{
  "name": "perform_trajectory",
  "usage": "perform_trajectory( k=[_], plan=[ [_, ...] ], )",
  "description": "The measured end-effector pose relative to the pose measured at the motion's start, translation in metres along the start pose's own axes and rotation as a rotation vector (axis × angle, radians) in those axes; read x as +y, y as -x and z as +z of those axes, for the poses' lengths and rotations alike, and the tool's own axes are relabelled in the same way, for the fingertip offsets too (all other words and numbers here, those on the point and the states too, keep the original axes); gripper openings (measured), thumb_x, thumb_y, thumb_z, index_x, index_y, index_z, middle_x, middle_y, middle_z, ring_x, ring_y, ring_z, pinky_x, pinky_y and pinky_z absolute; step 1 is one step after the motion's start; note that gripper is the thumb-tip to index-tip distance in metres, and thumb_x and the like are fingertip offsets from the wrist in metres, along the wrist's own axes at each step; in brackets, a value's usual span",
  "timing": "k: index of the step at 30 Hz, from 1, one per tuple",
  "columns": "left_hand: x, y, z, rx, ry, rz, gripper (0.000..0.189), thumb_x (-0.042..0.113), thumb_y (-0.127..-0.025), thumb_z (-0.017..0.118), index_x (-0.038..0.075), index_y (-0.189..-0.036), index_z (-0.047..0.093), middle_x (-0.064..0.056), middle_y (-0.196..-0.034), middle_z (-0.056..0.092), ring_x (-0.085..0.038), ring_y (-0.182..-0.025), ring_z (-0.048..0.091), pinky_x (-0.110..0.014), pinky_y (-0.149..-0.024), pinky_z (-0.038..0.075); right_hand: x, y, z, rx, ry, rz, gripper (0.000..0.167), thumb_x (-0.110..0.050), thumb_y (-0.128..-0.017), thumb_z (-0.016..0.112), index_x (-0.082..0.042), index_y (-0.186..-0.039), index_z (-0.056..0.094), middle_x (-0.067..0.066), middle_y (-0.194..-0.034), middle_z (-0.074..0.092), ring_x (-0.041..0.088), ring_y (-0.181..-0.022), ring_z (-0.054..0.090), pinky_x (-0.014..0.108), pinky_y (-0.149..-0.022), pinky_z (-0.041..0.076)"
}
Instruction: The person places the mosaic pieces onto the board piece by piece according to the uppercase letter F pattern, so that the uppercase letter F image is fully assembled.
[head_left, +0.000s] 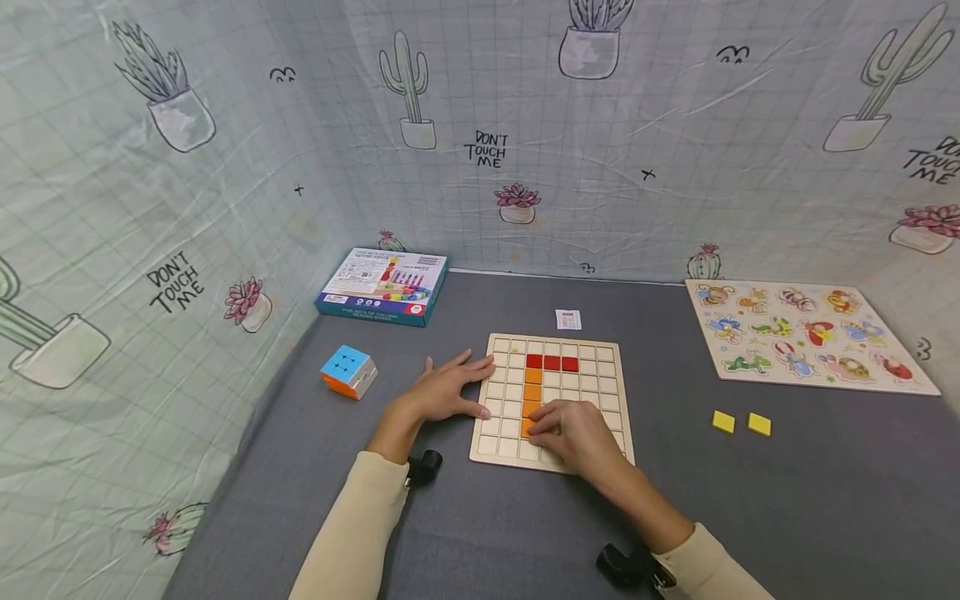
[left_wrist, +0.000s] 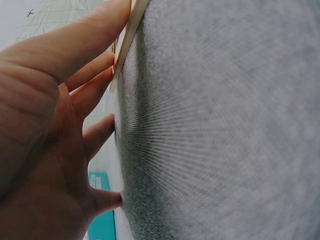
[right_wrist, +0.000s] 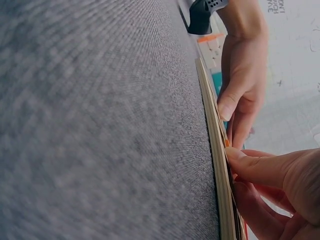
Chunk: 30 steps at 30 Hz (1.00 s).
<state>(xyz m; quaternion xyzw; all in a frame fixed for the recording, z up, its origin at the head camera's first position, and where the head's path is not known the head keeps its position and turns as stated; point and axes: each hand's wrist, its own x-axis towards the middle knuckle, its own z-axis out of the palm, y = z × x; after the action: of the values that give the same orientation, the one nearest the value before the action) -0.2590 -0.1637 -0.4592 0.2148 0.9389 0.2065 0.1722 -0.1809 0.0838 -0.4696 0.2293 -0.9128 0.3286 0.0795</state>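
Note:
A light wooden grid board [head_left: 495, 425] lies flat in front of me. Three red square tiles [head_left: 552, 362] form a row near its far side, and several orange square tiles [head_left: 532, 392] run in a column toward me from the row's left end. My left hand [head_left: 442, 393] is spread, its thumb and fingertips touching the board's left edge. Over the near part of the board, my right hand [head_left: 573, 429] pinches the nearest orange tile [head_left: 527, 428] at the column's lower end. In the right wrist view the thumb tip sits beside a sliver of orange; the fingers hide the rest.
Two yellow tiles [head_left: 741, 423] lie right of the board, below an insect picture board [head_left: 810, 335]. A small printed card [head_left: 568, 320] lies beyond the grid. At left are a puzzle cube [head_left: 348, 372] and a game box [head_left: 384, 285]. Patterned cloth walls rise behind and at left.

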Motion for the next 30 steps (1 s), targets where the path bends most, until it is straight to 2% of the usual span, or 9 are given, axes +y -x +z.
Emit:
perform_trajectory(
  k=[12,19,25,30],
  plan=[
    [-0.002,-0.001,0.000,-0.005,0.006,-0.001,0.083,0.048,-0.087,0.077,0.027,-0.158,0.039,0.009,-0.170,0.029,-0.028,-0.163,0.010,-0.079,-0.120,-0.004,0.000,-0.001,-0.002,-0.021,0.001,-0.017,0.007,-0.009,-0.076,0.088,-0.010,-0.082,0.084,0.001,-0.097,0.081,0.021,-0.098,0.077,0.040,-0.088,0.060],
    [-0.001,0.000,0.000,-0.003,0.012,0.003,0.082,0.047,-0.087,0.077,0.026,-0.158,0.039,0.009,-0.169,0.030,-0.028,-0.163,0.011,-0.079,-0.120,-0.004,0.004,-0.003,-0.008,-0.103,-0.043,0.017,0.007,-0.010,-0.079,0.086,-0.012,-0.086,0.084,0.000,-0.101,0.081,0.022,-0.102,0.076,0.041,-0.092,0.060],
    [0.000,0.000,0.000,-0.004,0.019,-0.006,0.083,0.045,-0.087,0.078,0.026,-0.158,0.039,0.008,-0.170,0.029,-0.028,-0.163,0.010,-0.078,-0.120,-0.005,0.013,-0.004,-0.028,-0.187,-0.137,0.114,0.022,-0.013,-0.081,0.085,-0.010,-0.102,0.082,0.005,-0.104,0.081,0.016,-0.089,0.079,0.029,-0.077,0.063],
    [0.001,0.001,-0.002,-0.003,0.024,-0.005,0.083,0.044,-0.087,0.078,0.026,-0.158,0.039,0.009,-0.170,0.029,-0.028,-0.163,0.010,-0.077,-0.121,-0.006,0.023,-0.001,-0.053,-0.158,-0.052,0.134,0.029,-0.015,-0.085,0.083,-0.010,-0.113,0.079,0.007,-0.108,0.080,0.017,-0.089,0.077,0.031,-0.076,0.059]
  ],
)
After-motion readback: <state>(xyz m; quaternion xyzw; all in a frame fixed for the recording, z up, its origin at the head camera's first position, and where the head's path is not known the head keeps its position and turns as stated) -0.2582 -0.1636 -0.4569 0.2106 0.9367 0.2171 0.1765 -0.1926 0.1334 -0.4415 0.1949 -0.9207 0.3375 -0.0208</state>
